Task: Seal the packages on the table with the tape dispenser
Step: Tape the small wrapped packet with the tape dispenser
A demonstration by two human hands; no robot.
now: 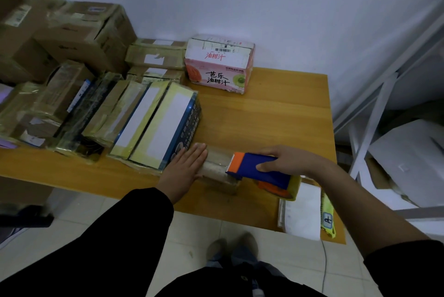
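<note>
The wooden tabletop (276,109) stands against a white wall. A heap of brown cardboard boxes (72,32) fills its far left. In front of the heap, a row of flat packages (153,123) bound in yellowish tape leans side by side. A pink juice carton (218,63) with black handwritten characters sits near the wall, well apart from the front edge.

Close to the front edge lies a small brown package (217,162), just beside the nearest leaning package. The left hand (185,169) lies flat on its left end, fingers straight and together, pressing down. The blue and orange tape dispenser (247,167) rests on the package's right end, its orange front edge on the top face. The right hand (286,162) grips the dispenser from above, fingers curled round its blue body. White paper sheets (302,210) lie at the tabletop's near right corner.
</note>
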